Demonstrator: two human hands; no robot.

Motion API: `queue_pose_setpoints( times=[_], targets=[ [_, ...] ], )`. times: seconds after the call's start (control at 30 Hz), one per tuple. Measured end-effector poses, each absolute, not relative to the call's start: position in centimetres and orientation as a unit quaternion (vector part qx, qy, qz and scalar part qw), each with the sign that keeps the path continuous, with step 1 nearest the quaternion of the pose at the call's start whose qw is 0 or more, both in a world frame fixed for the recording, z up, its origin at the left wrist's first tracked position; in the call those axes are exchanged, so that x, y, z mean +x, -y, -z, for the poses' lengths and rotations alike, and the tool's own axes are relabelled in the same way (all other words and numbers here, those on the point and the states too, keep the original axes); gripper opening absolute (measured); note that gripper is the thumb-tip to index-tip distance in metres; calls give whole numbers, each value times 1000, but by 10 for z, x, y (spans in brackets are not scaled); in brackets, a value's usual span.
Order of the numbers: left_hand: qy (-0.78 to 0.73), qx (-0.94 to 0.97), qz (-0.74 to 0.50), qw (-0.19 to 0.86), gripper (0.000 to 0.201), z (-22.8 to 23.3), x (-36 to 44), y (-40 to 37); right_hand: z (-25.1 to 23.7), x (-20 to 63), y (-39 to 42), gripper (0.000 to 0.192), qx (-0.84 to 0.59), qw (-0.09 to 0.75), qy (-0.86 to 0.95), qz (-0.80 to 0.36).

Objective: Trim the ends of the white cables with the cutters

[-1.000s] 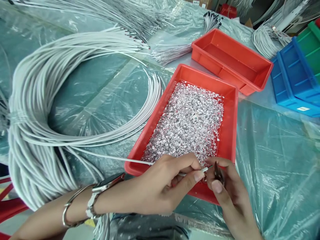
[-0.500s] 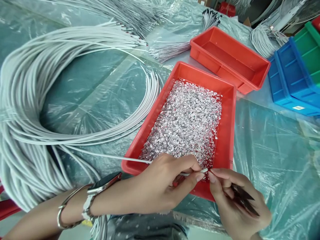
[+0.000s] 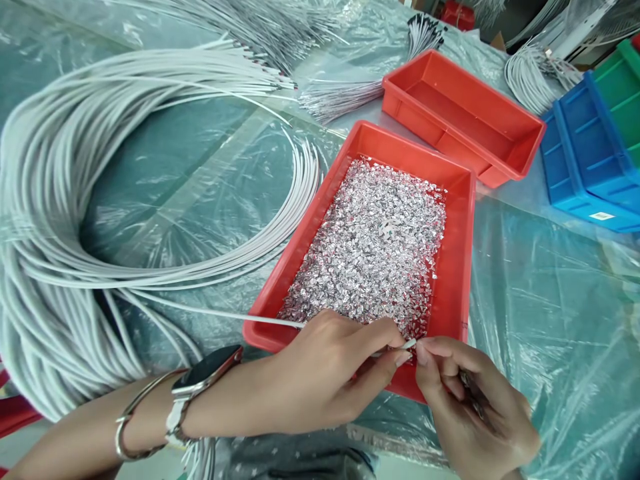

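Observation:
My left hand [image 3: 345,373] pinches a white cable [image 3: 225,313] near its end, between thumb and forefinger, above the near part of a red tray [image 3: 470,253]. A short bit of the cable's tip sticks out beyond the fingertips. Right at that tip, my right hand [image 3: 475,400] has thumb and forefinger pressed together; what they pinch is too small to make out. Tucked in the right palm under curled fingers is a dark metal tool [image 3: 473,393], mostly hidden. Silvery foil scraps [image 3: 370,247] cover much of the tray's bottom.
A large coil of white cables [image 3: 45,193] lies at the left on plastic sheeting. Behind the tray stands a second red bin [image 3: 465,113]. Blue crates [image 3: 590,147] and a green crate [image 3: 623,100] stand at the right. Thin wire bundles [image 3: 345,97] lie at the back.
My right hand has turned slightly, and the tool's two dark pointed blades, visible before, are now mostly hidden in the palm. The left hand still grips the cable in nearly the same place.

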State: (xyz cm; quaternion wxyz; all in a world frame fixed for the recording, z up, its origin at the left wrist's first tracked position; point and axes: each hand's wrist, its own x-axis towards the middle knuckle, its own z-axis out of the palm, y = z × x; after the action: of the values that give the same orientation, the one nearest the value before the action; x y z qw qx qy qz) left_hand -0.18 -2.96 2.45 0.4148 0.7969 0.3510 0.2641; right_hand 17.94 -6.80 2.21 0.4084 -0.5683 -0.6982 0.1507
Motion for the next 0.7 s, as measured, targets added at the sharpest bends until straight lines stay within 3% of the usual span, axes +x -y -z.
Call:
queue_pose_setpoints(
  times=[0.7],
  targets=[
    [-357,793,-275,410,14,-26,-1,30,-23,175,71,13,-596,410,668,-171]
  ],
)
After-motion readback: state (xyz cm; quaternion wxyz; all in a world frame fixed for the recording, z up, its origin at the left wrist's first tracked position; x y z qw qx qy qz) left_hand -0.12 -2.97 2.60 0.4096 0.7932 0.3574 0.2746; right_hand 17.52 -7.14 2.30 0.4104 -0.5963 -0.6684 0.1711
